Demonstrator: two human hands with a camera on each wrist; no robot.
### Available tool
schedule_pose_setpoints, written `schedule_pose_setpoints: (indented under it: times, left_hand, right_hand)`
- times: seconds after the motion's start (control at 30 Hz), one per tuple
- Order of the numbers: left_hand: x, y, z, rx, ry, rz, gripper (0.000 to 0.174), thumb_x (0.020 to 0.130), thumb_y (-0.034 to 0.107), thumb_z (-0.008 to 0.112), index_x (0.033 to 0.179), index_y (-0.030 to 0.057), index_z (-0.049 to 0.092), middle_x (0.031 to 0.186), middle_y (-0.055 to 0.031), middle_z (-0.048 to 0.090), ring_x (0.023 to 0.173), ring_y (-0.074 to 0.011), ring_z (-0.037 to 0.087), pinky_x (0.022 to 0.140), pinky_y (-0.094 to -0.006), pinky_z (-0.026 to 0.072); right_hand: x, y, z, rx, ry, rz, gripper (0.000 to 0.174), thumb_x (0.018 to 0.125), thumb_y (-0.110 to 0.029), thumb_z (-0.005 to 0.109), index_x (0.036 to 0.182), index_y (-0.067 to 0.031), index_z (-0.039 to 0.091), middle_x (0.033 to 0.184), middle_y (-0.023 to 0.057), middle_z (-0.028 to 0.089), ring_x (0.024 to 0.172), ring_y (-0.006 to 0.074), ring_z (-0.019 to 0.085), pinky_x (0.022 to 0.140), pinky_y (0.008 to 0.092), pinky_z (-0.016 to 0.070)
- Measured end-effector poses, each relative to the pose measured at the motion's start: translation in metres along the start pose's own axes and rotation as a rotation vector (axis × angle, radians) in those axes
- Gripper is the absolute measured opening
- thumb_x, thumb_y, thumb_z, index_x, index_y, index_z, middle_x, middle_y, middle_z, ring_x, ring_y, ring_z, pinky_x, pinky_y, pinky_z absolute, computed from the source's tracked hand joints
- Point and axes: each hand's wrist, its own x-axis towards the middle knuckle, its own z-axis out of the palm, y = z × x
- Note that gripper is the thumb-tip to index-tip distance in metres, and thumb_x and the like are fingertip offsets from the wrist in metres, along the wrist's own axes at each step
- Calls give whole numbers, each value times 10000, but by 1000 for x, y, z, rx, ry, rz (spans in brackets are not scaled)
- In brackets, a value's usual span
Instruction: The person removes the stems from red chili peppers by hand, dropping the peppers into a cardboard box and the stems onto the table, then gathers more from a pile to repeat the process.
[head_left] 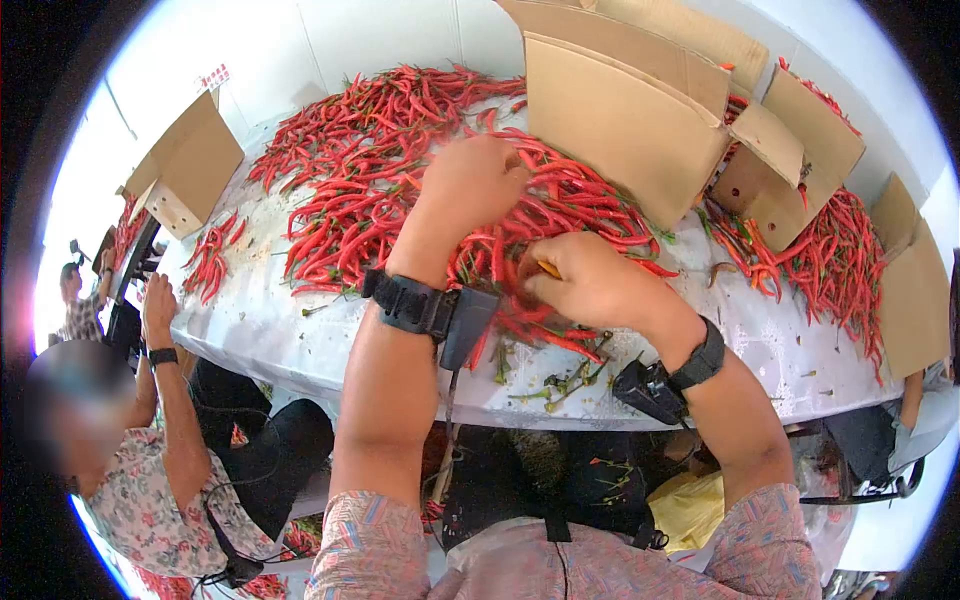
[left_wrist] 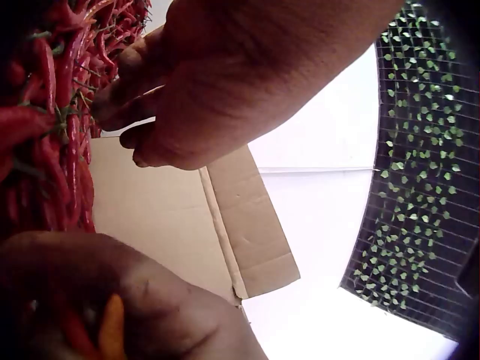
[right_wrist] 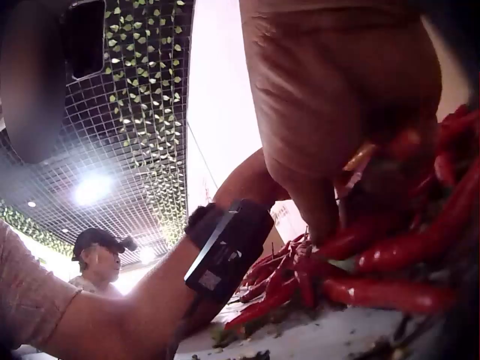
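A broad heap of red chili peppers (head_left: 350,215) with green stems covers the middle of the table. My left hand (head_left: 475,180) is over this heap, back of the hand up. In the left wrist view the left fingers (left_wrist: 127,105) are loosely bent beside the peppers, with gaps between them and nothing seen in them. Lower and to the right, my right hand (head_left: 600,280) grips chili peppers at the near side of the heap. An orange chili pepper (left_wrist: 112,328) shows in its curled fingers, with a red one beside it. The right palm is hidden.
Cardboard boxes (head_left: 620,125) stand behind the heap, with more chili peppers (head_left: 835,250) at the right. Loose green stems (head_left: 570,385) lie near the front edge of the white-covered table (head_left: 290,345). Another cardboard box (head_left: 190,165) is at the left, where another person (head_left: 160,500) sits.
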Motion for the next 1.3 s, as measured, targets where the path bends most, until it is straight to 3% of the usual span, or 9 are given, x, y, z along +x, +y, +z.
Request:
schedule_pose_setpoints:
  times: [0.07,0.5,0.57,0.8,0.87,0.97,1.1,1.17,1.3]
  left_hand:
    - [0,-1,2,-2,21,0,265,757,261,521,805,21,624,778,-221,591,767,-382,583,706,-462,455]
    - [-8,10,11,38,-10,21,216,747,221,526,744,33,632,780,-183,615,771,-363,592,699,-462,466]
    - [-8,11,11,33,-28,6,215,744,224,535,742,32,632,781,-182,615,772,-362,593,698,-460,467]
    - [-4,9,13,45,-54,43,221,737,246,567,756,37,633,800,-173,621,791,-351,597,712,-455,469]
    - [-3,9,13,45,-71,33,226,738,251,567,754,36,632,803,-173,622,793,-350,598,714,-455,469]
    - [-3,10,12,63,-50,51,233,741,256,566,747,32,633,797,-179,619,790,-352,597,710,-456,468]
    - [-3,10,12,52,-69,55,249,748,269,569,746,28,633,783,-182,617,783,-354,596,703,-455,467]
    - [-2,8,15,38,-73,66,255,751,274,571,744,26,631,777,-182,616,781,-354,596,700,-454,467]
    - [-3,5,20,36,-58,97,233,758,253,537,756,24,579,760,-193,597,756,-381,577,684,-478,445]
  right_hand:
    - [-2,-6,-2,-152,17,27,221,691,-199,644,808,-13,624,713,197,592,657,335,582,637,396,451]
    - [-6,-1,2,-278,-82,104,252,629,-199,651,808,-22,659,684,198,592,640,322,592,598,394,458]
    - [-8,0,3,-176,-16,106,247,606,-226,644,684,7,620,637,242,546,628,382,578,585,456,453]
    - [-1,-4,4,-263,-17,138,240,620,-225,647,671,7,618,657,221,578,645,365,592,599,440,460]
    - [2,5,2,-119,-78,169,229,627,-197,670,685,17,613,655,211,568,588,301,574,568,367,446]
    - [1,16,5,92,-10,183,259,630,-251,667,703,-5,633,692,219,592,658,354,601,610,426,466]
    - [-1,10,6,61,-33,159,258,626,-249,668,710,-8,636,690,215,593,646,353,600,606,426,466]
    - [1,7,9,-174,-65,148,310,612,-241,701,822,-16,661,697,192,608,627,268,606,615,354,471]
    - [4,2,5,-178,-112,147,311,601,-247,703,809,-21,655,690,185,605,630,270,607,616,361,472]
